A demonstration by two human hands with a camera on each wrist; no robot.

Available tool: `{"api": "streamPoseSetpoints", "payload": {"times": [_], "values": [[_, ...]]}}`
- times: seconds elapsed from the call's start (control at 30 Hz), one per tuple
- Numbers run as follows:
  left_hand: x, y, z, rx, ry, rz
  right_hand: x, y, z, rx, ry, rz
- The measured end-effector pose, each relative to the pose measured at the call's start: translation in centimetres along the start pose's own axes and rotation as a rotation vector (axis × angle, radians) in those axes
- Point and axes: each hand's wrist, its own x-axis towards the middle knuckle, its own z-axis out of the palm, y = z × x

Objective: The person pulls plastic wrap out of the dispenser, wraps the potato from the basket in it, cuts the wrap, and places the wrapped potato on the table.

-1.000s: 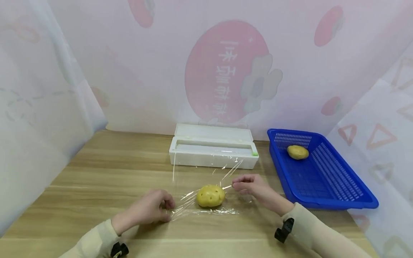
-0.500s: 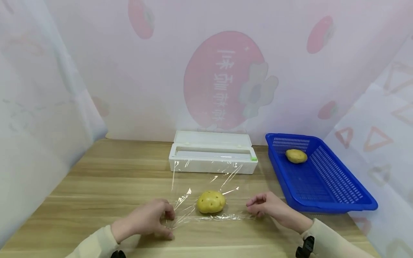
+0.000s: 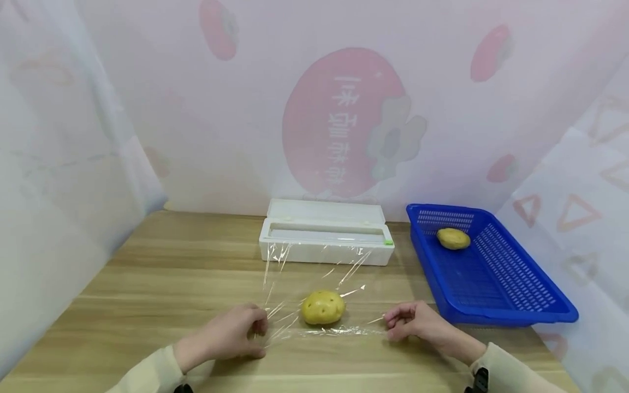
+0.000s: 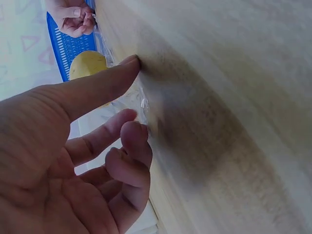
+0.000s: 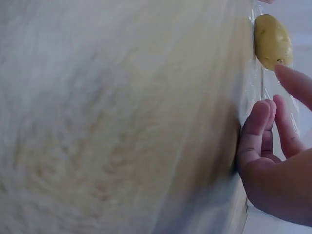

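Observation:
A yellow potato (image 3: pixel 322 307) lies on a sheet of clear cling film (image 3: pixel 339 331) spread on the table. The film runs back to a white cling film dispenser (image 3: pixel 326 250) whose lid stands raised. At the sheet's left edge is my left hand (image 3: pixel 231 333); in the left wrist view its thumb (image 4: pixel 105 85) is apart from the bent fingers, and the fingertips are close to the film. My right hand (image 3: pixel 422 327) pinches the sheet's front right part, where a crease runs to the fingers. The exact grip is partly hidden in the right wrist view.
A blue basket (image 3: pixel 434 284) stands on the right, with a second potato (image 3: pixel 453 238) inside near its back left. A printed curtain (image 3: pixel 221 136) hangs behind the wooden table (image 3: pixel 187 262). The dispenser stands near the table's back edge.
My right hand has moved right and toward me along the film, away from the potato. My left thumb spread away from the fingers, then drew slightly back in. The view has tilted up slightly.

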Motion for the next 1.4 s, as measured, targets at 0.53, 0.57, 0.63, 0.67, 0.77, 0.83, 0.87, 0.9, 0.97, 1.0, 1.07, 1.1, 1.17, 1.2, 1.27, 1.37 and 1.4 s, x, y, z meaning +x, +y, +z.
{"api": "streamPoseSetpoints", "payload": {"times": [0.53,0.57,0.63,0.67,0.77,0.83,0.87,0.9,0.97,1.0,1.07,1.1,1.17,1.2,1.27,1.37,1.4], "values": [[-0.5,0.1,-0.5,-0.080,-0.049,0.019,0.5,-0.1,0.5,-0.109,-0.045,-0.073],[-0.5,0.1,-0.6,-0.083,-0.051,0.020,0.6,-0.2,0.5,-0.129,-0.043,-0.082],[-0.4,0.0,-0.7,-0.092,-0.055,0.024,0.7,-0.3,0.6,-0.170,-0.037,-0.094],[-0.4,-0.1,-0.7,-0.099,-0.056,0.030,0.7,-0.3,0.6,-0.189,-0.036,-0.099],[-0.3,-0.2,-0.7,-0.102,-0.059,0.037,0.8,-0.4,0.5,-0.232,-0.037,-0.118],[-0.3,-0.2,-0.6,-0.096,-0.060,0.038,0.9,-0.4,0.5,-0.265,-0.034,-0.134],[-0.3,-0.2,-0.6,-0.090,-0.061,0.036,1.0,-0.4,0.5,-0.279,-0.032,-0.142],[-0.3,-0.2,-0.6,-0.083,-0.065,0.032,1.0,-0.4,0.5,-0.290,-0.031,-0.147],[-0.3,0.0,-0.6,-0.065,-0.073,0.023,1.1,-0.4,0.5,-0.306,-0.032,-0.156],[-0.3,0.0,-0.6,-0.059,-0.082,0.019,1.2,-0.4,0.4,-0.314,-0.031,-0.158],[-0.2,0.1,-0.6,-0.052,-0.096,0.026,1.2,-0.4,0.4,-0.324,-0.032,-0.160],[-0.1,0.1,-0.6,-0.051,-0.101,0.028,1.2,-0.5,0.4,-0.329,-0.032,-0.158],[-0.1,0.1,-0.5,-0.057,-0.107,0.033,1.1,-0.5,0.3,-0.347,-0.035,-0.158],[0.0,0.1,-0.5,-0.061,-0.108,0.037,1.1,-0.6,0.3,-0.352,-0.038,-0.157],[0.1,-0.1,-0.3,-0.080,-0.112,0.032,1.0,-0.6,0.2,-0.356,-0.049,-0.148],[0.4,-0.4,-0.1,-0.108,-0.119,0.028,0.8,-0.6,0.0,-0.341,-0.069,-0.121],[0.5,-0.5,0.0,-0.120,-0.122,0.033,0.8,-0.6,0.0,-0.332,-0.076,-0.112]]}}
